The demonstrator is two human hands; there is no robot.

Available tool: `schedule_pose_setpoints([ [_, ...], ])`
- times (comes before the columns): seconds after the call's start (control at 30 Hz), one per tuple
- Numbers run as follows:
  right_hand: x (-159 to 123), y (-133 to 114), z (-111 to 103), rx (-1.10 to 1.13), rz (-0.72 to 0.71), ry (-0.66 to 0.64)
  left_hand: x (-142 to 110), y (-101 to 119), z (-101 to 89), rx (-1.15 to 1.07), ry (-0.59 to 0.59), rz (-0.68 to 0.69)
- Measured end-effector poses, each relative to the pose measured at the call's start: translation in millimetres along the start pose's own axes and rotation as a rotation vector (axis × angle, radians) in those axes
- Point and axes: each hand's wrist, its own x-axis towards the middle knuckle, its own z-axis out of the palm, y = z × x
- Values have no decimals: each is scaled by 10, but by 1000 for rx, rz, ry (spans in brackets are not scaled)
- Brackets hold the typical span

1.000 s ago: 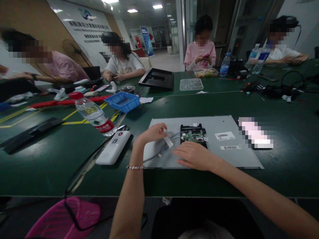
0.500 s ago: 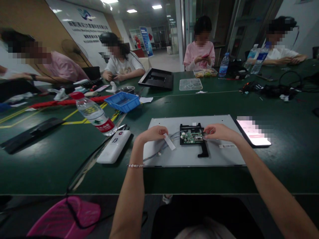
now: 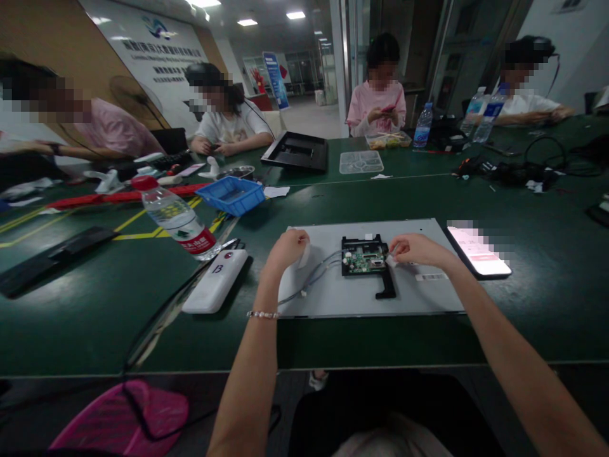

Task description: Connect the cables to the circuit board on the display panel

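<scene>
A light grey flat panel (image 3: 342, 303) lies on the table in front of me. On it sits a black plastic bracket (image 3: 387, 285) carrying a green circuit board (image 3: 364, 260). Grey cables (image 3: 314, 277) run from the board's left side toward the panel's lower left. My left hand (image 3: 289, 249) is closed over the panel's left part, pinching a white strip of tape (image 3: 305, 256) that hangs from the fingers. My right hand (image 3: 413, 249) is closed at the board's right edge; a small whitish bit shows under its fingertips, too small to name.
A lit phone (image 3: 480, 251) lies right of the panel. To the left are a white power bank (image 3: 216, 282), a tilted water bottle (image 3: 178, 222), a blue tray (image 3: 233, 195) and a long black part (image 3: 52, 260). Several people sit across the table around a black frame (image 3: 297, 152).
My left hand has moved left and slightly up with the tape strip, which now hangs more upright. My right hand stays at the board's right edge. The view has shifted slightly.
</scene>
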Motion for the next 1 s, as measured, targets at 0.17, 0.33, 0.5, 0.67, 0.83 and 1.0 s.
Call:
schedule_pose_setpoints([
  [0.17,-3,239,-202,-175,120,175,-31,124,76,156,87,-101],
  [0.33,-27,235,-225,-357,135,310,-31,258,125,194,149,-62],
  [0.5,114,-53,-55,-378,-129,399,-55,381,136,187,180,-33],
  [0.67,394,-297,182,-511,-334,217,-80,431,142,185,164,-17],
  [0.83,535,-404,300,-625,-210,239,-82,448,171,184,153,13],
  [1.0,550,-456,212,-672,-105,299,-97,519,179,201,234,-7],
])
